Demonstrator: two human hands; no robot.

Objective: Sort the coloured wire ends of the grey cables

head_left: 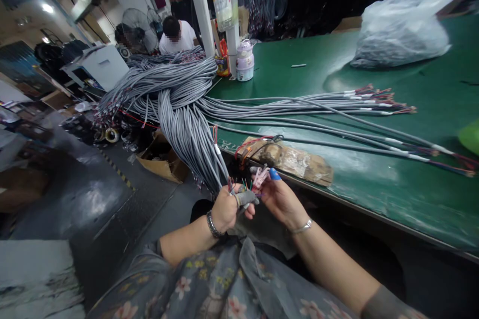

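My left hand [225,209] is closed around the end of a grey cable, and thin red, green and dark wires [245,184] fan out from it. A grey covering sits on one or more of its fingers. My right hand [282,202], with a blue cover on the thumb, pinches a small pink clip-like piece [261,178] beside the wire ends. Whether the clip touches the wires I cannot tell. Behind my left hand hangs a thick bundle of grey cables [190,134], draped over the table's edge.
Several grey cables with stripped coloured ends [299,104] stretch across the green table [322,70]. A worn wooden block [299,159] lies at the near edge. Farther back are a lilac container [245,60], a white plastic bag [402,30] and a seated person [177,35]. An open carton [162,157] stands below left.
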